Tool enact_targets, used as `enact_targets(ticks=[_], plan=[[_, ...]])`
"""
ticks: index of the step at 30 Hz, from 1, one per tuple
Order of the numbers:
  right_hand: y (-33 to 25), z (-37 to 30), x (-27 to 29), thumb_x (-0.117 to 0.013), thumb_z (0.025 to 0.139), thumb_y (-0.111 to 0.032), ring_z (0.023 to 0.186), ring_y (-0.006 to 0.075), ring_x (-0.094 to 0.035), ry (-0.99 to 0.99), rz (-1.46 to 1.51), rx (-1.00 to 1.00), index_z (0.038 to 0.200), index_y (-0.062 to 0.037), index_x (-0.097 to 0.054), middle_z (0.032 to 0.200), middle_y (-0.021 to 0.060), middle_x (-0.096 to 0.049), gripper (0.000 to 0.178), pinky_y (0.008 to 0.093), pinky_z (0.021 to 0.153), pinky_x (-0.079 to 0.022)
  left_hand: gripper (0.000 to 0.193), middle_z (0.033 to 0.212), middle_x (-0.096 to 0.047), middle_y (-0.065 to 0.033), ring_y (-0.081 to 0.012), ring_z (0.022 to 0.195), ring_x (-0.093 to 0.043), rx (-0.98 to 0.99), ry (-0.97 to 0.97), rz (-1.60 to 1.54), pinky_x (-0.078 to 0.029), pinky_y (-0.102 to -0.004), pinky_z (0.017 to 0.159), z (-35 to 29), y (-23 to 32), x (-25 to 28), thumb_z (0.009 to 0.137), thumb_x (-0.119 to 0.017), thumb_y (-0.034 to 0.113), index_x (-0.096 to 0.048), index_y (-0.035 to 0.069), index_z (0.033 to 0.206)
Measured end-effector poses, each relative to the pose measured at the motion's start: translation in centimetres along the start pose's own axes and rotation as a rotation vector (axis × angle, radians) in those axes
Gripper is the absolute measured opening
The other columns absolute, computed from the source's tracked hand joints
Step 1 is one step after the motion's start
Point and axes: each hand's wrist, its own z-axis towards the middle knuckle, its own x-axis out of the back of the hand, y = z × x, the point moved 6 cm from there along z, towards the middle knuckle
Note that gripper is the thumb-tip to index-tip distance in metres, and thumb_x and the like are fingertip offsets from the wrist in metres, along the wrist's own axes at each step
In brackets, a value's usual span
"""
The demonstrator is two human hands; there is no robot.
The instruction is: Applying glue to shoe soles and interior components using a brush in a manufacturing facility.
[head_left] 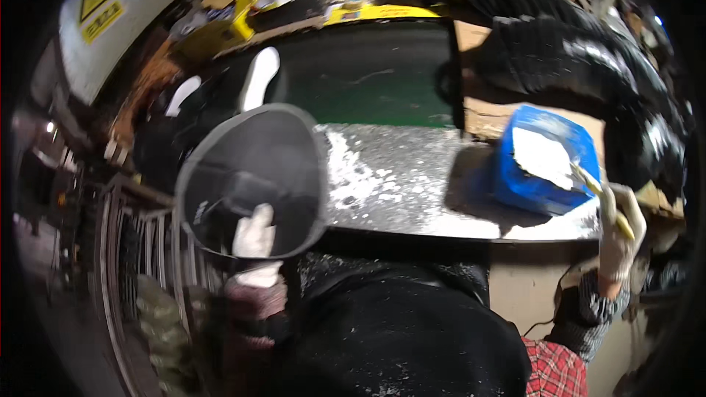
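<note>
My left hand, in a pale glove, grips the near rim of a dark grey, wide-mouthed boot shaft, fingers inside the opening. The mouth faces up toward me; its lower part is hidden. My right hand, also gloved, holds a brush with a pale handle. The brush's far end reaches the blue plastic container, which stands at the right of the worktop. White paste-like matter shows on top of the container; the bristles cannot be made out clearly.
The grey worktop is spattered white. A dark green belt-like surface lies beyond it. White sole-shaped pieces stand behind the boot shaft. Shiny black items are piled at right, a yellow box at back left, a metal rack at left.
</note>
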Motion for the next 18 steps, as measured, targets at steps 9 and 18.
enact_targets(ticks=[9,18], plan=[[-17.1,0.3,-19.1,-0.063,0.086,0.000,0.099,0.0172,-0.062,-0.517,0.799,0.403,0.118,0.0041,-0.061,0.109,0.0114,-0.066,0.032,0.0280,0.086,-0.050,0.016,0.088,-0.067,-0.0101,-0.0173,0.075,-0.065,-0.300,-0.527,0.700,-0.054,-0.0301,0.065,-1.8,-3.6,-2.1,0.095,-0.055,0.008,-0.061,-0.001,0.106],[-10.2,-2.4,-24.7,-0.061,0.093,-0.015,0.074,0.0104,-0.063,-0.608,0.865,-0.071,0.100,0.0059,-0.068,0.082,0.0100,-0.069,0.023,0.0231,0.068,-0.051,0.017,0.091,-0.066,-0.0100,-0.0174,0.077,-0.065,0.043,-0.511,0.138,-0.054,-0.0303,0.066,0.3,-3.5,-1.5,0.095,-0.054,0.008,-0.060,-0.001,0.108]])
